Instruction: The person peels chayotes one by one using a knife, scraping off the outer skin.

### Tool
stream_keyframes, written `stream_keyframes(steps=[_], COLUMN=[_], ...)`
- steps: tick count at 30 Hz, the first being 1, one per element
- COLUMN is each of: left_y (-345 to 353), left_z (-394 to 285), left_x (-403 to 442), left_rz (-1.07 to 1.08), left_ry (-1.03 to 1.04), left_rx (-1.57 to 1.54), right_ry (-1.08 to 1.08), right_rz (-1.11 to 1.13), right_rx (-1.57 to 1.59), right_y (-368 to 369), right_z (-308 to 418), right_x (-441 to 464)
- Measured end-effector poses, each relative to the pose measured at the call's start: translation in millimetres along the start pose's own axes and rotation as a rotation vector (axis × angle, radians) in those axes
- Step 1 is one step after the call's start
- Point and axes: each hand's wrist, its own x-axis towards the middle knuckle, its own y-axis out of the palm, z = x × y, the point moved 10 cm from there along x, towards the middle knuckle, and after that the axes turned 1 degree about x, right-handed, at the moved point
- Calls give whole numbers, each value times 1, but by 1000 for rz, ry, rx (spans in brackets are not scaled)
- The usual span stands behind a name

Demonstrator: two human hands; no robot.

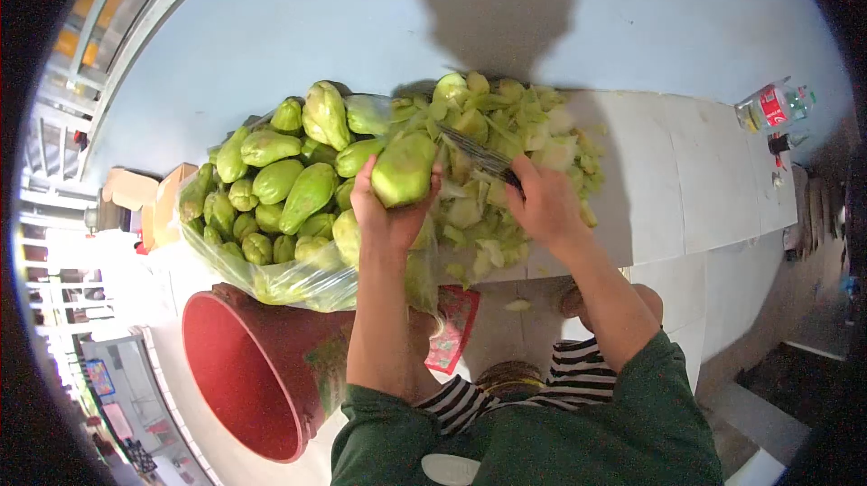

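Observation:
A large green chayote (402, 170) rests in my left hand (395, 215), whose fingers and thumb wrap round its sides. My right hand (545, 201) is closed on the dark handle of a knife (479, 154). The blade slants up and left, its tip close to the chayote's upper right side; whether they touch I cannot tell. On the left, many whole chayotes (276, 181) fill a clear plastic bag (298, 285). Behind and right of the knife lies a heap of pale green peelings and pieces (542, 129).
A red bucket (244, 378) lies on its side below the bag. A red packet (453, 328) is beneath the ledge (650, 179). Plastic bottles (777, 108) lie at the far right by the wall (361, 16). Cardboard boxes (167, 206) are at left.

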Motion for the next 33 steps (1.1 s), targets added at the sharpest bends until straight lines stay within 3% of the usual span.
stream_keyframes(steps=[2,5,7,10,18,22,24,26,29,32,33], left_y=[13,31,22,16,38,36,42,50,42,51,47], left_z=[-6,-7,-1,9,-6,-13,-23,-23,-28,-30,-26], left_x=[3,-10,-7,2,-8,-10,-12,-15,-15,-26,-21], left_rz=[168,73,57,106,263,221,225,233,215,161,206], left_ry=[32,189,173,132,365,430,511,485,619,575,475], left_rx=[-108,-95,-38,42,148,239,388,388,395,474,339], right_ry=[-28,-202,-384,-453,-434,-348,-330,-317,-329,-333,-331], right_rz=[-15,28,-47,-148,-154,-28,-8,-2,-31,-39,-34], right_rx=[-23,-84,-99,-66,-45,-23,-10,3,-13,-11,-28], right_y=[-1,5,8,1,1,5,5,4,3,-1,0], right_z=[8,35,54,67,65,60,63,62,62,65,64], right_x=[-5,-15,-23,-27,-29,-26,-25,-22,-26,-27,-27])
